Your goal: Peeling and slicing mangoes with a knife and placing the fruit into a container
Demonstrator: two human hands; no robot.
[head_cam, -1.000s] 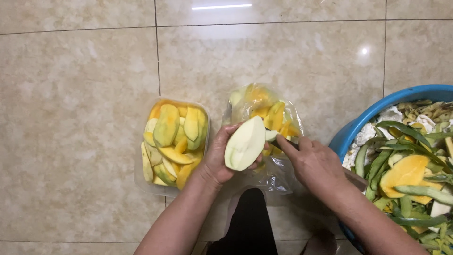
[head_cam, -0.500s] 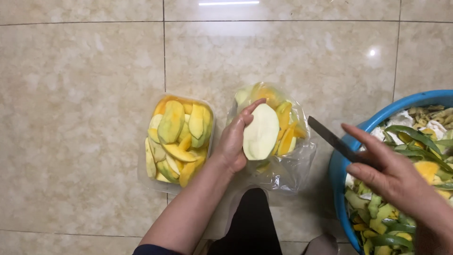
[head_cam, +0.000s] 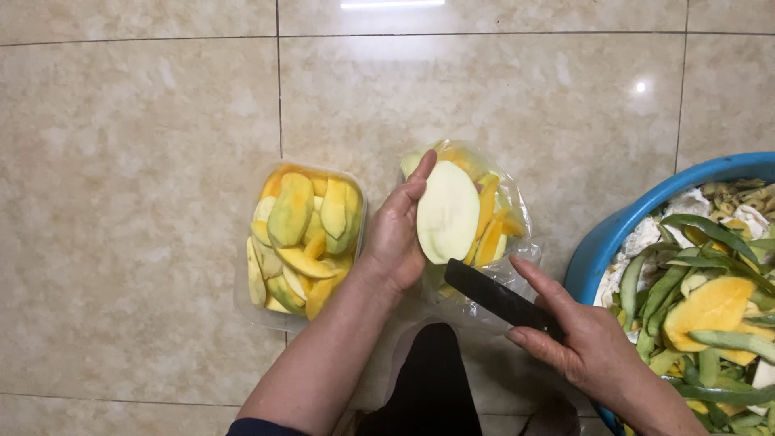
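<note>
Mango slice (head_cam: 446,211) in left hand (head_cam: 395,238), knife (head_cam: 500,299) in right hand (head_cam: 593,347)

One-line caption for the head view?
Left hand holds a peeled pale mango over a bag of slices; right hand grips a dark knife.

Glossy beige floor tiles (head_cam: 145,161), clear plastic tub (head_cam: 242,299), matt black knife (head_cam: 500,300).

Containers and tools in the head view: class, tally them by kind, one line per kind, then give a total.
Clear plastic tray of mango slices: 1
Clear plastic bag of mango slices: 1
Blue basin of peels: 1
Black-bladed knife, in the right hand: 1
Total: 4
</note>
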